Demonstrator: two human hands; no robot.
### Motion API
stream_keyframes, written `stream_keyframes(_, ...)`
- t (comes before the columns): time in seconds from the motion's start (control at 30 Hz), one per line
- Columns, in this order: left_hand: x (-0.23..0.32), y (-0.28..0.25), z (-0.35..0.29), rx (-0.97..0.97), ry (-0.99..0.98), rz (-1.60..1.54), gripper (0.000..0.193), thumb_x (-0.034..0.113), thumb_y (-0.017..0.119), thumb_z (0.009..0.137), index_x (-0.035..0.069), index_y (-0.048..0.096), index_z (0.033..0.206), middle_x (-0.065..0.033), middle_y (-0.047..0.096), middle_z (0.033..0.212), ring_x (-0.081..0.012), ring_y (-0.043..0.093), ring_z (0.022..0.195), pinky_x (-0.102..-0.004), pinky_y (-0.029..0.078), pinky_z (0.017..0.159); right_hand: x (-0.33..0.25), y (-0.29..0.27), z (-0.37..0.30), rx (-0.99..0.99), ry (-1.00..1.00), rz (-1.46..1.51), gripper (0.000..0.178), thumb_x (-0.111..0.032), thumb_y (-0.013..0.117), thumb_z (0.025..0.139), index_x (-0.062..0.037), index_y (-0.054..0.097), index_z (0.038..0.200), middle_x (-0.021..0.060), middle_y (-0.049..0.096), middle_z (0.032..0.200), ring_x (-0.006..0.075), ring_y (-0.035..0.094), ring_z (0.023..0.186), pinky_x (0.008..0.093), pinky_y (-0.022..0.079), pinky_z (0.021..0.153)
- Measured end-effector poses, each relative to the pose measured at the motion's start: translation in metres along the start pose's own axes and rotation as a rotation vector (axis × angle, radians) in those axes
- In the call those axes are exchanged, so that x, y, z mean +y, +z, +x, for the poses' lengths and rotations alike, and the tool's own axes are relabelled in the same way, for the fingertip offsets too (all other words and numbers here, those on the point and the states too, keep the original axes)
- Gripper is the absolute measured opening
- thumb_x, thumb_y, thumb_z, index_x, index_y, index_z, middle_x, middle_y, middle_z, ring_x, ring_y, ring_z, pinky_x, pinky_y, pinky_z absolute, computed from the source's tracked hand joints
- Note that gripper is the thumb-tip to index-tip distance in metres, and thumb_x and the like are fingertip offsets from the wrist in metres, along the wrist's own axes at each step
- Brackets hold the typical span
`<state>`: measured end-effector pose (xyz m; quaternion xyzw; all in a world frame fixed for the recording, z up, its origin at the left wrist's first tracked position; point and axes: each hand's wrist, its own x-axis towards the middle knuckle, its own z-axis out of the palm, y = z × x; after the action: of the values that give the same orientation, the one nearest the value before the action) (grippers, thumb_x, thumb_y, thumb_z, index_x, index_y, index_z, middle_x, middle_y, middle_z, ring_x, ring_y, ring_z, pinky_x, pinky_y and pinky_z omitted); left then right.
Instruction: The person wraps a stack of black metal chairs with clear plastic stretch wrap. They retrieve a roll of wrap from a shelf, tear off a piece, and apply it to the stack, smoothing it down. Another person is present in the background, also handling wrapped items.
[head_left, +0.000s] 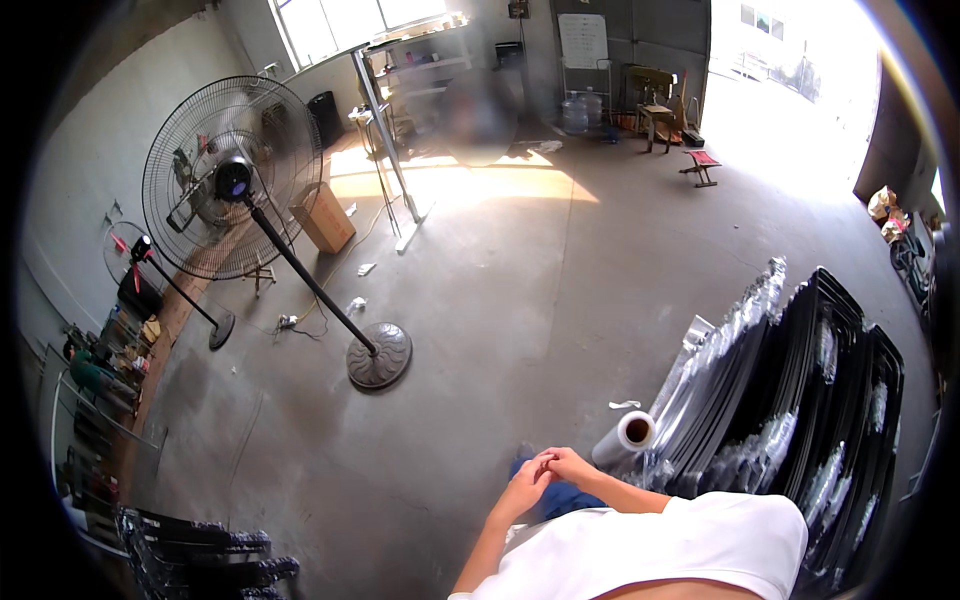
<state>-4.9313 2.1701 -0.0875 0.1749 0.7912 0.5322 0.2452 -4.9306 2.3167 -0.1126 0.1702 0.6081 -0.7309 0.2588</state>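
My left hand point(528, 482) and my right hand point(568, 464) meet in front of my body, above my blue trousers point(568, 500). Their fingers are bent and pressed against each other. Whether anything small is between them, I cannot make out. Close by on the right lies a roll of clear stretch film point(612, 446), its brown core facing me. Beyond it stands a row of black metal frames point(745, 400), partly wrapped in shiny clear film point(770, 455); neither hand touches the roll or the frames.
A large pedestal fan point(235, 180) stands on a round base point(380, 357) ahead to the left, with a smaller fan point(222, 330) behind. More wrapped black frames point(200, 555) lie at lower left. A cardboard box point(324, 218), a red folding stool point(702, 168) and a cable point(345, 285) are farther off.
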Motion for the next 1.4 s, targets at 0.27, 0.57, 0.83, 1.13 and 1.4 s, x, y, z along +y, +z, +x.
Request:
stream_keyframes(0.27,0.028,-0.187,0.202,-0.016,0.086,-0.192,0.029,0.007,0.042,0.086,0.001,0.050,0.113,-0.0089,0.058,0.106,-0.0130,0.052,0.097,-0.0265,0.040,0.086,-0.200,-0.003,0.170,-0.157,-0.217,-0.057,0.025,-0.008,0.046,0.080,0.0066,0.052,0.099,0.0111,0.061,0.084,0.0167,0.060,0.076,0.0279,0.048,0.072)
stream_keyframes(0.57,-0.011,-0.298,0.410,0.173,-0.209,-0.475,0.027,0.009,0.042,0.086,0.002,0.053,0.110,-0.0060,0.059,0.101,-0.0118,0.055,0.090,-0.0256,0.040,0.084,-0.322,-0.076,0.326,0.019,-0.130,0.010,0.023,-0.009,0.044,0.083,0.0037,0.053,0.100,0.0136,0.062,0.084,0.0199,0.062,0.080,0.0281,0.047,0.075)
stream_keyframes(0.83,-0.018,-0.427,0.657,0.225,-0.150,-0.381,0.026,0.008,0.041,0.085,0.001,0.054,0.106,-0.0067,0.058,0.098,-0.0119,0.054,0.090,-0.0253,0.042,0.082,-0.480,-0.159,0.504,0.135,-0.163,0.024,0.019,-0.008,0.042,0.085,0.0008,0.055,0.095,0.0105,0.062,0.084,0.0168,0.061,0.079,0.0270,0.046,0.074)
stream_keyframes(1.13,0.080,-0.444,0.948,-0.282,0.050,-0.362,0.024,0.008,0.042,0.086,-0.001,0.053,0.106,-0.0083,0.057,0.101,-0.0134,0.053,0.094,-0.0266,0.041,0.084,-0.583,-0.278,0.683,0.600,-0.232,0.297,0.017,-0.008,0.041,0.083,-0.0017,0.056,0.088,0.0089,0.062,0.075,0.0155,0.061,0.067,0.0254,0.049,0.064)
stream_keyframes(1.4,0.120,-0.508,1.175,-0.321,0.124,-0.146,0.023,0.007,0.043,0.085,0.000,0.053,0.106,-0.0118,0.060,0.098,-0.0189,0.055,0.093,-0.0303,0.042,0.082,-0.763,-0.367,0.902,0.378,-0.334,0.226,0.018,-0.004,0.040,0.080,-0.0006,0.057,0.087,0.0082,0.061,0.076,0.0138,0.059,0.067,0.0249,0.048,0.064)
